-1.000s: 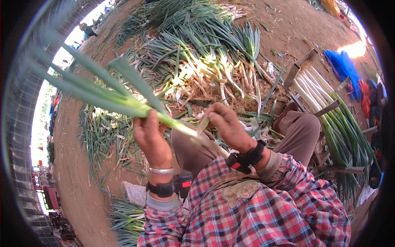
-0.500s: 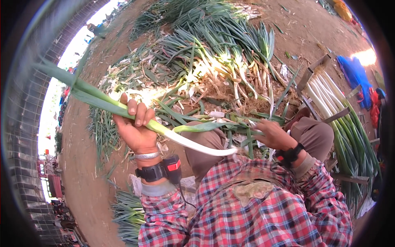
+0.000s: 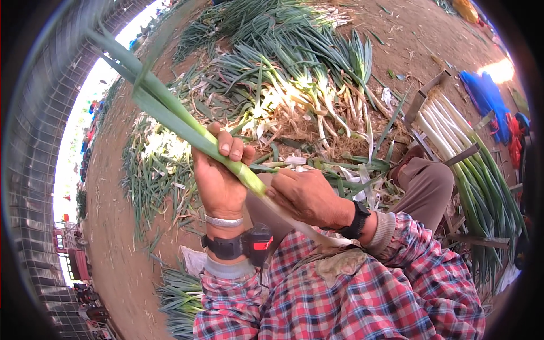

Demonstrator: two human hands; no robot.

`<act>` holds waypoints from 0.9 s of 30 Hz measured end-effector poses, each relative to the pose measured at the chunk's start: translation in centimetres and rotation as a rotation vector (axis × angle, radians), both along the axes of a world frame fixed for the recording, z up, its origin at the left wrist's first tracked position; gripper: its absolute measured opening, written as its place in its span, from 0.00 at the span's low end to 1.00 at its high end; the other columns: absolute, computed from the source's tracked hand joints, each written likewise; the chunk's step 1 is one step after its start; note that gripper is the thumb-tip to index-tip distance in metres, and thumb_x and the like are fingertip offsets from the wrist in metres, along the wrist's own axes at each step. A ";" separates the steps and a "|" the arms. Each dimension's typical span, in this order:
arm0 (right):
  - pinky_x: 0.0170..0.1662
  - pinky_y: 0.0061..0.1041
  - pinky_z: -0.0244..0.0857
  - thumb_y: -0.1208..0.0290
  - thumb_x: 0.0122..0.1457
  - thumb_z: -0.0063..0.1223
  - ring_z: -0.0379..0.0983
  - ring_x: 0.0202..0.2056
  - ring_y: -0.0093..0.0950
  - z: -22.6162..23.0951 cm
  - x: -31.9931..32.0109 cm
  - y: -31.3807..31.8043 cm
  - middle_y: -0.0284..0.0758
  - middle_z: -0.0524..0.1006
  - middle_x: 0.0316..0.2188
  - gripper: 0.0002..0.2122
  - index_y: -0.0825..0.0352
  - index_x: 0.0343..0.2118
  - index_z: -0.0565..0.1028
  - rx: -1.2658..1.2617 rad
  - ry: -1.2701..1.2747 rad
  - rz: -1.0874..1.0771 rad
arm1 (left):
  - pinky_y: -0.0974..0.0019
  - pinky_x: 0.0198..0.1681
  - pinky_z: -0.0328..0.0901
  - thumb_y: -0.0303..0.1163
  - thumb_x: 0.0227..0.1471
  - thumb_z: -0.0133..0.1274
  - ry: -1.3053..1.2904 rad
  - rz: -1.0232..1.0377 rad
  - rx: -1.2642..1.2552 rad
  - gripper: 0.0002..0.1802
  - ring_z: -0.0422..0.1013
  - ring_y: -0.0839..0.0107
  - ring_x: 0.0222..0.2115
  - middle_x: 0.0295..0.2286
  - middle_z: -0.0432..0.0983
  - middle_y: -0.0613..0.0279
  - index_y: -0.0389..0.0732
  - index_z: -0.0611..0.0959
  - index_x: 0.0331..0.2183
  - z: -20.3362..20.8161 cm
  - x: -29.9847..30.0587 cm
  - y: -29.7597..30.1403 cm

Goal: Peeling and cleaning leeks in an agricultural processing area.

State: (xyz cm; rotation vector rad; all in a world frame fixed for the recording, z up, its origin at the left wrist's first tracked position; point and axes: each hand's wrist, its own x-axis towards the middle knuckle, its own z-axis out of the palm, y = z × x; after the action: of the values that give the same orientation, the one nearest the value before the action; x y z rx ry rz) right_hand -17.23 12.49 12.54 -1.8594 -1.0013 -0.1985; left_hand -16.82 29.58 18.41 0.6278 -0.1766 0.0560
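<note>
A long green onion (image 3: 249, 180) slants across in front of me, its leafy end up to the left and its pale root end down by my shirt. My left hand (image 3: 218, 178) is wrapped round it where the leaves meet the stalk. My right hand (image 3: 311, 198) is closed against the stalk just below, fingers pinched at its side; whether they hold a strip of outer skin is hidden. The white shank (image 3: 300, 225) is blurred by motion.
A heap of untrimmed green onions (image 3: 311, 85) with dry roots lies ahead, peeled scraps (image 3: 164, 164) to its left. On the right, a metal rack (image 3: 462, 154) holds clean white-stemmed onions (image 3: 447, 127). Beyond it lie a blue sheet (image 3: 487, 105) and a red bag (image 3: 514, 141). More green onions (image 3: 180, 297) lie lower left.
My left hand has moved right, tilting the onion more steeply. My right hand has come left from the scraps to the stalk. The leaf that hung off the stalk's side no longer shows there.
</note>
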 end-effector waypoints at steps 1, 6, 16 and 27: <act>0.24 0.36 0.62 0.63 0.59 0.47 0.69 0.22 0.38 -0.4 0.1 -0.7 0.38 0.69 0.21 0.10 0.65 0.27 0.68 -0.022 -0.038 0.002 | 0.56 0.43 0.68 0.43 0.63 0.34 -0.009 -0.030 -0.051 0.22 0.61 0.71 0.25 0.22 0.60 0.66 0.34 0.72 0.44 -0.1 0.1 0.1; 0.21 0.37 0.61 0.65 0.54 0.49 0.70 0.18 0.39 -10.1 0.5 -7.1 0.36 0.70 0.18 0.08 0.63 0.26 0.71 -0.442 0.017 0.022 | 0.50 0.51 0.65 0.43 0.63 0.34 -0.085 -0.034 -0.115 0.23 0.61 0.70 0.25 0.22 0.60 0.65 0.33 0.73 0.43 0.7 0.2 3.0; 0.42 0.23 0.65 0.74 0.57 0.55 0.71 0.37 0.21 2.2 2.3 0.2 0.34 0.74 0.37 0.11 0.71 0.42 0.71 0.459 0.696 0.430 | 0.57 0.48 0.67 0.46 0.63 0.35 0.082 0.048 0.120 0.20 0.70 0.59 0.44 0.22 0.65 0.65 0.39 0.72 0.40 0.7 -0.6 -2.1; 0.38 0.24 0.63 0.76 0.57 0.52 0.68 0.32 0.21 1.1 2.0 -0.3 0.32 0.73 0.31 0.05 0.67 0.32 0.67 0.310 0.071 0.315 | 0.54 0.51 0.64 0.45 0.63 0.38 0.106 0.133 0.156 0.18 0.72 0.64 0.37 0.23 0.69 0.65 0.41 0.73 0.41 0.0 0.0 -0.6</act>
State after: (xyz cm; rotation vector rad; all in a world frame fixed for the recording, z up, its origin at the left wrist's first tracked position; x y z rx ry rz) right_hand -15.18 12.22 13.68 -1.4002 -1.1299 -0.0913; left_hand -16.86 29.02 18.41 0.7955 -0.0367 0.1377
